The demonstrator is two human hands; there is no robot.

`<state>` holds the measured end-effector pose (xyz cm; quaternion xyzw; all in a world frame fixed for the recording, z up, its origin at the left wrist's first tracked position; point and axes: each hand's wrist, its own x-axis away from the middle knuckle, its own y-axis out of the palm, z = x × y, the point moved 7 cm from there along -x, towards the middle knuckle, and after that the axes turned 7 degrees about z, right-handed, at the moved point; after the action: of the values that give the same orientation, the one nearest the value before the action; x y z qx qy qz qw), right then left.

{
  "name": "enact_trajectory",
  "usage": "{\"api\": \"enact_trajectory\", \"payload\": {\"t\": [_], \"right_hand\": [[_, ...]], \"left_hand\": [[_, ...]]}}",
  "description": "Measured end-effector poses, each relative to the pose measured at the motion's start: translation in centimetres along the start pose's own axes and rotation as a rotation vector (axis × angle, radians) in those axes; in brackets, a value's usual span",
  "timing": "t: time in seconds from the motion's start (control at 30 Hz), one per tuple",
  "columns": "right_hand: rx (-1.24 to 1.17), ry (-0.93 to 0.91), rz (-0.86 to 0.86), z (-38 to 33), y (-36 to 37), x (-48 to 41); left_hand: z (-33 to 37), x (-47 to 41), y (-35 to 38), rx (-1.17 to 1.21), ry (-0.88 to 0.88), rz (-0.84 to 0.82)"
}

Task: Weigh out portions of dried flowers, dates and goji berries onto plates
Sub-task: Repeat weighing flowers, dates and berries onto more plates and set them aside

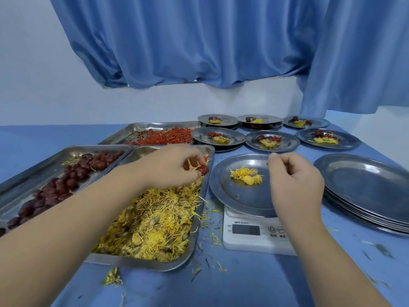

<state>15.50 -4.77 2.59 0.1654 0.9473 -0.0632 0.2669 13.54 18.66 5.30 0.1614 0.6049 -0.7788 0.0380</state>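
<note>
Where three trays [141, 263] sit, six filled plates [290, 141] lie beyond.

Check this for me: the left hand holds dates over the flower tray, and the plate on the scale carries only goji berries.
One thing is wrong. The head view shows the plate on the scale carrying only a dried flower, no goji berries. The left hand does hold dates over the flower tray.

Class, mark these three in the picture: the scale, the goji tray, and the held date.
scale [247, 241]: head view, white front panel below the display.
goji tray [159, 125]: head view, far rim.
date [203, 169]: head view, its red skin.
</note>
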Motion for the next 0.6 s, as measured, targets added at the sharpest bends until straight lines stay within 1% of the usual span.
{"api": "enact_trajectory", "payload": {"t": [0.1, 0.2, 0.4, 0.5, 0.57, 0.6], "right_hand": [[-0.05, 0.058, 0.013, 0.5, -0.3, -0.4], [-0.083, 0.096, -0.004, 0.5, -0.3, -0.6], [-0.143, 0.13, -0.038, 0.3, 0.1, -0.5], [-0.148, 0.218, -0.057, 1.0, 0.4, -1.7], [-0.116, 0.27, -0.122, 1.5, 1.2, -2.9], [-0.093, 0.27, -0.181, 1.6, 1.8, -3.6]], "left_hand": [[3.0, -1.3, 1.9, -0.067, 0.099, -0.055], [4.3, -2.4, 3.2, -0.11, 0.137, -0.088], [4.1, -3.2, 4.6, -0.132, 0.136, -0.141], [3.1, -3.3, 4.1, -0.149, 0.133, -0.141], [2.1, -3.6, 3.3, -0.163, 0.118, -0.133], [1.3, -3.8, 2.8, -0.166, 0.107, -0.123]]}}
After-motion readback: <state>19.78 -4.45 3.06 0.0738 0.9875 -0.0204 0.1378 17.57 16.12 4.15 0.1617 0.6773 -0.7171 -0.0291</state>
